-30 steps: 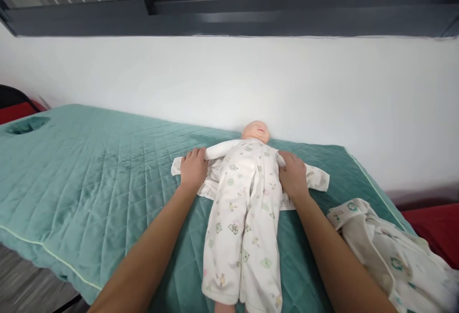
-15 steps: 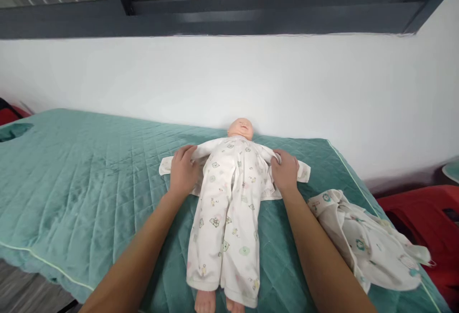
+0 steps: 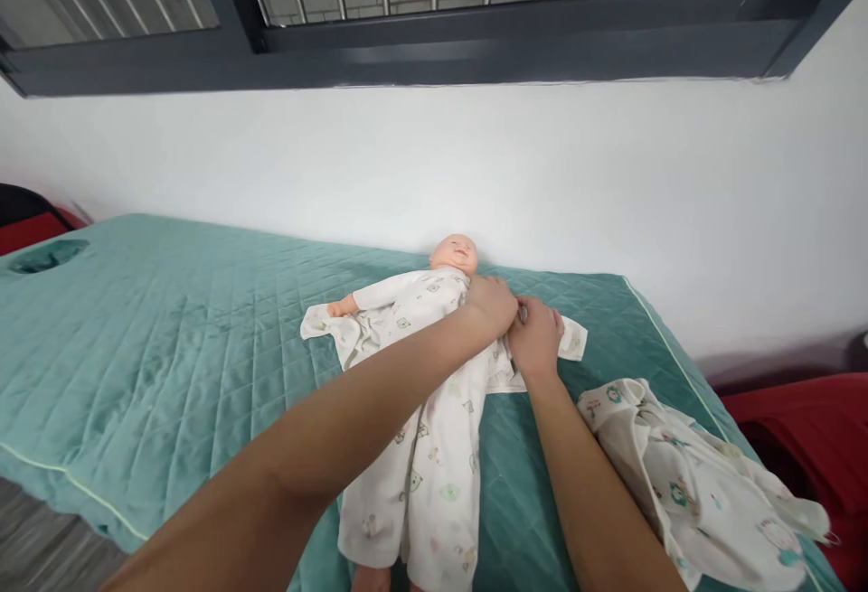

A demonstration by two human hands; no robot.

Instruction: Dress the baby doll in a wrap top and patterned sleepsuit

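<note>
A baby doll [image 3: 456, 254] lies on its back with its head by the wall, dressed in a white printed outfit [image 3: 444, 474]. Beneath its torso a white printed garment [image 3: 316, 321] lies spread, a sleeve out to each side. My left hand [image 3: 494, 305] reaches across the doll's chest, fingers curled round the sleeved arm on the right; its fingertips are partly hidden. Right beside it, my right hand [image 3: 535, 336] is closed at the lower end of that same arm, which the hands mostly hide. The doll's other hand [image 3: 343, 306] rests bare on the spread garment's left sleeve.
A green quilted cover [image 3: 203, 348] lies under everything. Crumpled at the right is another white printed garment [image 3: 705, 483]. Red plastic furniture [image 3: 806, 438] stands beyond the right edge. Behind are a white wall [image 3: 380, 167] and a barred window with a dark frame [image 3: 508, 50].
My left hand has let go of the doll's arm on the left and crossed the chest to the right arm, beside my right hand. The doll's left-side hand is now uncovered.
</note>
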